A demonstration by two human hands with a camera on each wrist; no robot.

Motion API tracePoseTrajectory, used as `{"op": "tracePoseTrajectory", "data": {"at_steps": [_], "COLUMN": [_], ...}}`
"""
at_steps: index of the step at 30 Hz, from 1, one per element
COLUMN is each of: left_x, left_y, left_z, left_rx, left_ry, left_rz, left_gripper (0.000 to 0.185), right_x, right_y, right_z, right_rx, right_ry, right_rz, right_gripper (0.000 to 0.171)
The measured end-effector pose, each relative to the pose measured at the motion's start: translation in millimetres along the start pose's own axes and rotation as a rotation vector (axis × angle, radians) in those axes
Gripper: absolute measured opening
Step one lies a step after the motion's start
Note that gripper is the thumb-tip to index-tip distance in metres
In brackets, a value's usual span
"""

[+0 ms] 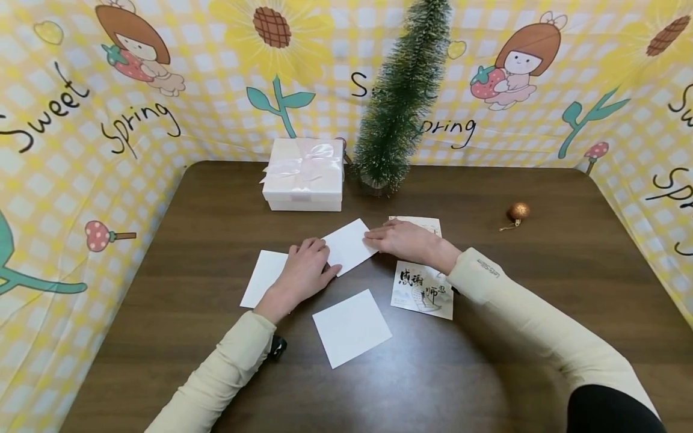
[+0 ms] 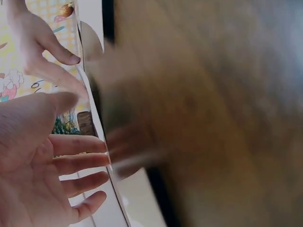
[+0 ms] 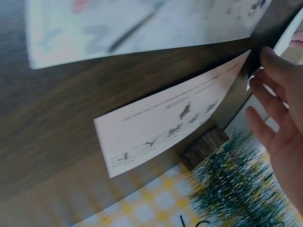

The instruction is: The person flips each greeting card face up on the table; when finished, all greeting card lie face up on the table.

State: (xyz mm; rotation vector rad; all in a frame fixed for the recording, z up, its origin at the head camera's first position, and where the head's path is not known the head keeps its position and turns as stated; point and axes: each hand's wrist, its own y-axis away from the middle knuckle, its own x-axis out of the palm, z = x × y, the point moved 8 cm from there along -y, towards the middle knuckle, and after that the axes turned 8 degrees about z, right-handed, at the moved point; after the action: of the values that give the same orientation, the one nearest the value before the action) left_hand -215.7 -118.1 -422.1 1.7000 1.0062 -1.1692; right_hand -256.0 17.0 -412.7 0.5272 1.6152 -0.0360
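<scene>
A plain white card (image 1: pixel 352 245) lies tilted on the table between the two hands. At its left end, the left hand (image 1: pixel 304 270) touches it with thumb spread from the fingers; the left wrist view shows those fingers (image 2: pixel 83 163) fairly straight. From the other side the right hand (image 1: pixel 408 240) rests its extended fingertips on the card's right corner. Another white card (image 1: pixel 265 276) is partly covered by the left hand, and a third white card (image 1: pixel 352 328) lies nearer the person. Under the right forearm is a printed card (image 1: pixel 422 294); a second printed card (image 3: pixel 170 113) lies behind the right hand.
A white gift box (image 1: pixel 303 174) with a pale ribbon stands at the back of the brown table (image 1: pixel 216 204). Beside it rises a small green tree (image 1: pixel 400 102). A copper-coloured bauble (image 1: pixel 518 211) lies at the right. Patterned cloth (image 1: pixel 216 132) hangs behind the table.
</scene>
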Motion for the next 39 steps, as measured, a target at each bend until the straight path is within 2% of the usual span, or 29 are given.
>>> {"op": "tracePoseTrajectory", "data": {"at_steps": [3, 6, 9, 11, 14, 17, 20, 23, 25, 28, 33, 37, 39], "left_x": [-2.1, -5.9, -13.7, -20.6, -30.6, -36.4, -36.9, -36.1, -37.5, -40.6, -43.3, -44.3, -45.0], "left_y": [-1.5, -3.4, -4.7, -5.4, -5.4, -4.5, -3.6, -3.9, -3.3, -1.4, -1.0, 0.0, 0.6], "left_z": [2.8, 6.5, 8.2, 7.8, 7.2, 9.2, 12.4, 12.4, 11.1, 8.9, 9.0, 15.7, 17.9], "left_rx": [-0.02, -0.036, -0.014, 0.019, 0.058, 0.063, 0.045, 0.053, 0.072, 0.107, 0.115, 0.067, 0.052], "left_ry": [0.043, 0.108, 0.167, 0.199, 0.263, 0.355, 0.465, 0.562, 0.621, 0.675, 0.719, 0.732, 0.741], "left_rz": [0.047, 0.079, 0.032, -0.039, -0.158, -0.226, -0.212, -0.186, -0.188, -0.204, -0.224, -0.29, -0.323], "left_gripper": [0.051, 0.061, 0.062, 0.049, 0.024, 0.016, 0.023, 0.026, 0.027, 0.027, 0.032, 0.019, 0.012], "right_x": [-3.3, -11.2, -22.9, -31.0, -40.4, -48.2, -53.4, -50.2, -44.9, -36.9, -29.8, -26.0, -22.8], "right_y": [5.8, 10.7, 16.2, 20.0, 24.5, 27.7, 31.0, 33.6, 33.6, 31.6, 32.1, 33.1, 33.0], "right_z": [-0.6, -1.4, -2.2, -4.2, -9.5, -15.1, -21.7, -30.3, -33.8, -34.1, -33.9, -37.1, -38.3], "right_rx": [0.0, 0.018, 0.04, 0.066, 0.114, 0.139, 0.141, 0.157, 0.172, 0.186, 0.233, 0.292, 0.33], "right_ry": [0.01, 0.048, 0.059, 0.012, -0.101, -0.243, -0.443, -0.7, -0.837, -0.965, -1.031, -1.081, -1.111], "right_rz": [-0.049, -0.14, -0.265, -0.343, -0.415, -0.472, -0.536, -0.587, -0.6, -0.583, -0.565, -0.57, -0.558], "right_gripper": [0.04, 0.043, 0.042, 0.04, 0.04, 0.035, 0.028, 0.031, 0.032, 0.022, 0.013, 0.006, 0.009]}}
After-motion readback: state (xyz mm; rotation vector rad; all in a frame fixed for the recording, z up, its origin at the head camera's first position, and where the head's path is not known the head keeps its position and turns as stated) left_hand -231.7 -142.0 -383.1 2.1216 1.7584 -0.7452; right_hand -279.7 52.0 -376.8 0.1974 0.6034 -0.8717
